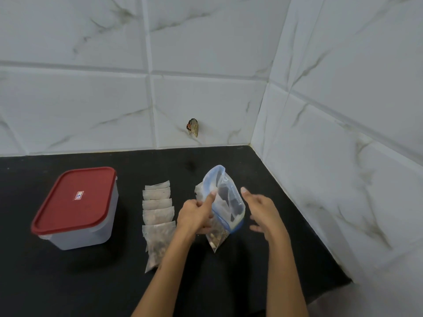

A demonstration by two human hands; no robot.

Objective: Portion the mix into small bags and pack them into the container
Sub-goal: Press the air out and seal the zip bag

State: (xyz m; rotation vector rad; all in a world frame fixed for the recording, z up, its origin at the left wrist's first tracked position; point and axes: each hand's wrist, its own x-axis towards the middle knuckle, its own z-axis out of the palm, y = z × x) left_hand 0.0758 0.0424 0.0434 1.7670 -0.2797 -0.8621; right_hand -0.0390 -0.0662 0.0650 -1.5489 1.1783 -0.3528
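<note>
Gripping the large zip bag (225, 202) at centre frame, the left hand (194, 216) has its grip curled round the bag's near side, thumb up along the blue-edged mouth. The right hand (263, 211), just right of the bag, hovers with its grip spread and holding nothing. Small filled bags (158, 213) lie in an overlapping row left of centre on the black worktop (68, 282). Farther left stands the container (77, 209), red lid on.

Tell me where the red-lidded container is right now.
In the head view, the container sits on the black counter at the left, lid on, with the row of small filled bags just to its right, apart from it.
</note>
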